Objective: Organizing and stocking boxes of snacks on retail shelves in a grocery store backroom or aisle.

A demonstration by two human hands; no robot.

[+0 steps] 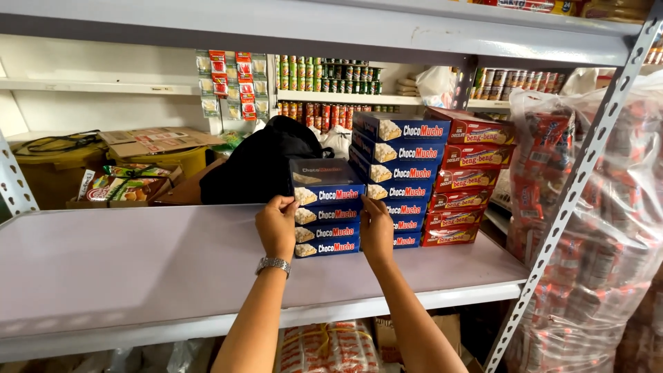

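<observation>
A short stack of blue snack boxes [329, 220] stands on a white metal shelf [124, 269]. My left hand [276, 226], with a silver watch on the wrist, presses the stack's left side. On the stack's right side lies my right hand [376, 231], fingers flat against the boxes. Both hands clasp the stack between them. Right behind it rises a taller stack of the same blue boxes [400, 173], and beside that a stack of red snack boxes [466, 179].
A black bag [259, 162] sits behind the stacks. Cardboard boxes with snack packs [128, 183] lie at the back left. A slanted shelf post [580, 173] and large clear sacks of red packets [601, 228] stand at the right. Cans line the far shelves [328, 76].
</observation>
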